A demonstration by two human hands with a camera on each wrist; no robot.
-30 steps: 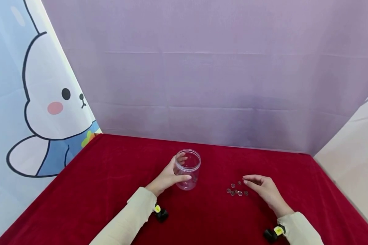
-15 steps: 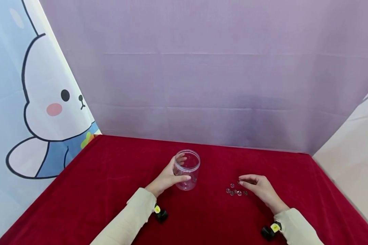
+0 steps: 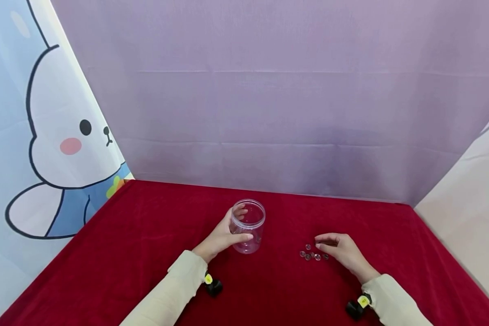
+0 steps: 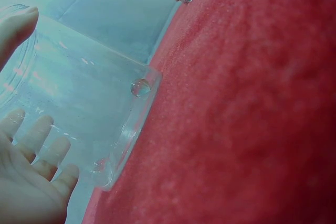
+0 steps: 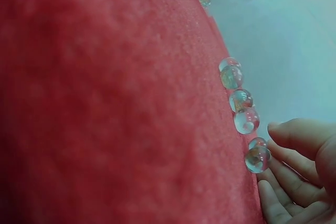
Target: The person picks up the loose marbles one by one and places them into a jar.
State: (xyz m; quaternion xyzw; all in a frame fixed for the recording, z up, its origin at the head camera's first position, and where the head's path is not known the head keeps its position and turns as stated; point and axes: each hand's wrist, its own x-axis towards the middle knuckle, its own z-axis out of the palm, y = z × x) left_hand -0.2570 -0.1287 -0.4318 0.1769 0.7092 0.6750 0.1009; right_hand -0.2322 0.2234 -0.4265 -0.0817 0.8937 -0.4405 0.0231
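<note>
My left hand (image 3: 220, 237) grips a clear plastic jar (image 3: 254, 232) that stands upright and lidless on the red cloth, thumb in front and fingers behind. Through its wall, in the left wrist view, a glass marble (image 4: 140, 87) shows at the bottom, with another glassy round shape lower down. To the right, several clear marbles (image 3: 317, 257) lie in a loose cluster. My right hand (image 3: 344, 253) is at the cluster's far right side, thumb and forefinger around one marble, partly hidden. In the right wrist view the thumb tip (image 5: 274, 127) stands slightly apart from the nearest marbles (image 5: 257, 159).
Red cloth (image 3: 277, 290) covers the table, with a lilac curtain (image 3: 277, 108) behind it. A rabbit-print sheet (image 3: 57, 136) hangs at the left and a pale sheet (image 3: 472, 190) at the right. Both wrists carry small black cameras (image 3: 213, 288).
My right hand has moved left to the marbles, and its fingertips now cover most of the far right one. My left hand keeps its grip on the jar.
</note>
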